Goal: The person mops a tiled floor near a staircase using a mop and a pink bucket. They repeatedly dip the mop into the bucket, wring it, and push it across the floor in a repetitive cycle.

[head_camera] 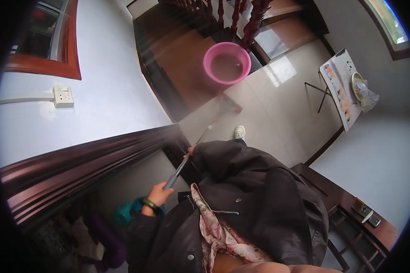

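Observation:
My left hand [160,194], with a dark bangle at the wrist, grips the grey end of a mop handle [181,168]. Farther along the same pole, my right hand [191,151] is closed around it, partly hidden by the dark sleeve. The pole slants away to a blurred flat mop head [229,105] on the pale tiled floor [270,116]. Just beyond the mop head stands a pink plastic basin [208,73] holding murky water. It sits at the edge of the brown stair landing, beside the tile.
Dark red balusters [235,17] line the stairs [177,58] behind the basin. At right stands a folding table [335,78] with a bowl and plastic bag. A dark wooden door frame [99,160] is at left, an open door [348,191] at lower right. My white shoe [240,131] is on the tile.

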### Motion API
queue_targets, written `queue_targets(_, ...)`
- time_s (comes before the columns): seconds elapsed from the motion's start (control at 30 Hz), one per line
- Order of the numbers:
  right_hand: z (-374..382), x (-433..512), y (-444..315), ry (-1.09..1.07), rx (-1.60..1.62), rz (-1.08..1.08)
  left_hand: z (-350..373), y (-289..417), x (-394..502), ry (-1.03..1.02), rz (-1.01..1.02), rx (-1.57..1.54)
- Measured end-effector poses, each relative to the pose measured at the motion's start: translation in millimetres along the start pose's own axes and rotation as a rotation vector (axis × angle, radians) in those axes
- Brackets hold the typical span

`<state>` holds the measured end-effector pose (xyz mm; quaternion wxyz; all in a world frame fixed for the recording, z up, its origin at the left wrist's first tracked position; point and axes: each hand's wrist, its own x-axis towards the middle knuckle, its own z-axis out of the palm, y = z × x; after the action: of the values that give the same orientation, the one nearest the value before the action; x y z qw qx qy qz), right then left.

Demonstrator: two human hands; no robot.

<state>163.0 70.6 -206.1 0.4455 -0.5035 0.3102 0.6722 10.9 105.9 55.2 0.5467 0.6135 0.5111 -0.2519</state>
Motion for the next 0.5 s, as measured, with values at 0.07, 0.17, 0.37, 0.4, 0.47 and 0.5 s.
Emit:
queue_targets(0.07,25.2,-5.1,21.3,-0.022,0.053,0.045,-11.8,-4.3,-24.7,0.065,0.010,0.016)
queue_targets(0.17,36.1,-6.8,36.4,-0.056,0.039,0.039,-23.3,-1.5,-45.4,0.087,0.052,-0.006)
queue_targets(0.37,9.4,-2.6,25.3,-0.086,0.091,0.023,-27.9,6.3,-35.4,-0.011,0.047,-0.111)
queue_targets(0.4,-4.3,-2.9,15.8,-0.076,0.113,0.021,-22.1,8.7,-23.4,-0.013,0.068,-0.074)
queue_targets(0.47,-34.3,-4.8,-8.9,-0.011,0.155,-0.010,-1.8,16.5,4.8,-0.017,0.079,0.014)
queue_targets(0.5,-55.3,-4.5,-31.2,-0.051,-0.113,-0.059,10.2,22.8,20.2,0.002,0.195,0.105)
